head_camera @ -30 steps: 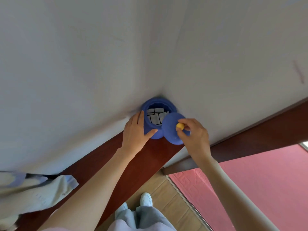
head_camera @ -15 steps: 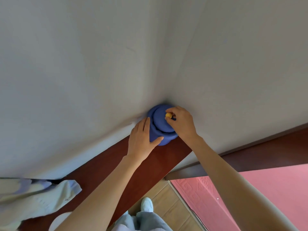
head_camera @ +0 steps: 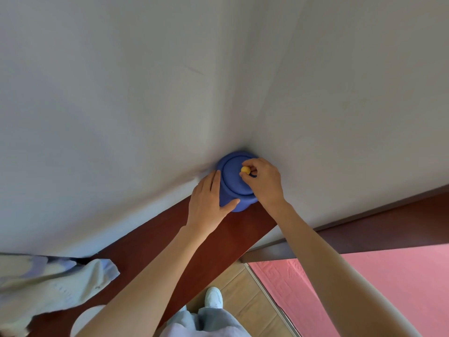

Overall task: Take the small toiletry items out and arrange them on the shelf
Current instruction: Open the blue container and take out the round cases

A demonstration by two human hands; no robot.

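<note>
Right hand (head_camera: 263, 182): thumb and forefinger pinch the one yellow knob (head_camera: 245, 169) on top of the blue lid (head_camera: 233, 173); remaining fingers curled in above the lid. Lid count: one, seated flat on the blue jar (head_camera: 239, 203).

Left hand (head_camera: 209, 200): fingers straight and held close together, laid against the jar's left wall; thumb spread apart from them, pressing the jar's front. The jar sits in the fork between thumb and fingers.

Jar count: one. Position: on the dark red-brown shelf (head_camera: 170, 239), pushed into the corner where two white walls (head_camera: 121, 93) meet, touching or nearly touching both. Contents hidden by the lid.

Also on the shelf, well apart to the left: one crumpled pale cloth (head_camera: 48, 288), and one white round object (head_camera: 85, 319) partly hidden by the left forearm. Below: one white shoe (head_camera: 213, 297) on wood flooring, one pink mat (head_camera: 364, 283).
</note>
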